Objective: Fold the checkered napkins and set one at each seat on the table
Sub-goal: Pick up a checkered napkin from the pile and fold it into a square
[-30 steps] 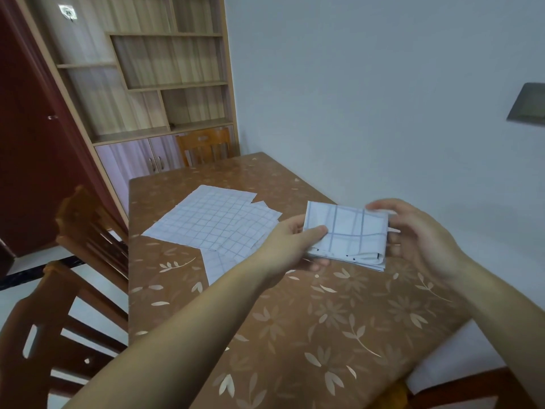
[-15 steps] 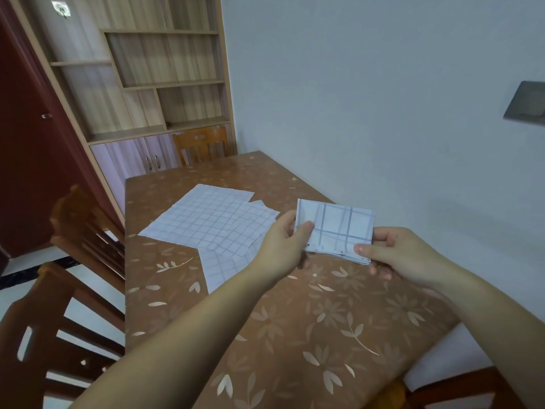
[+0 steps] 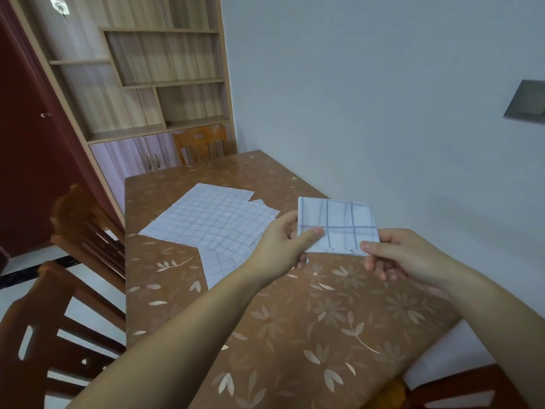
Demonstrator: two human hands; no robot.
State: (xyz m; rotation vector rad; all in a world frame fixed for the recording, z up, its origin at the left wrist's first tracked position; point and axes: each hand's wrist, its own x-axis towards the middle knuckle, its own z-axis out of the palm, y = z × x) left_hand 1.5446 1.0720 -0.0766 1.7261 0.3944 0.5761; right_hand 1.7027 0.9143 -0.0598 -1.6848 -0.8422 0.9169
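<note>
Both hands, left hand and right hand, pinch the folded napkin by its near corners above the table; light, limp, apt to unfold, best gripped at edges.

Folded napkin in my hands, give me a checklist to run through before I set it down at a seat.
1. Grip: left hand and right hand both pinch the folded napkin above the table: ok.
2. Fold edges aligned: lower layers too small to judge: cannot tell.
3. Landing spot: bare table shows beneath it: ok.
4. Seat: chair at the table's left side in view: ok.
5. Remaining napkins folded: unfolded napkins lie flat, overlapping, mid-table: not ok.
</note>
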